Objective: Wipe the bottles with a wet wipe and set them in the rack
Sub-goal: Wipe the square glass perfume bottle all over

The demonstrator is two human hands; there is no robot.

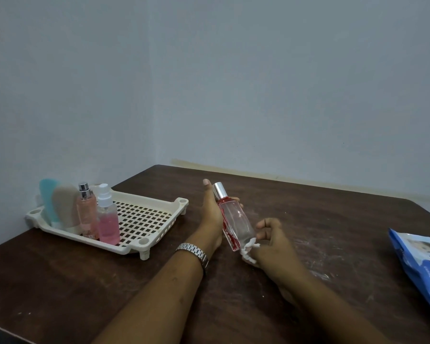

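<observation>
**Fifth bottle under the wipe, four standing in the rack**

Right of the rack [144,242], above the table [60,281], the left hand [210,214] has its fingers wrapped round a tilted glass bottle [235,219]. The right hand [273,242], fingers curled and pinching a crumpled wet wipe [250,247], holds it at the bottle's base. At the rack's left end stand a teal tube [47,199], a beige tube [65,209], a silver-capped pink spray [86,214] and a white-nozzled pink spray [107,222], so the job looks nearly done: this bottle is yet to be racked. A blue wipe pack [422,264] lies far right of the rack.
</observation>
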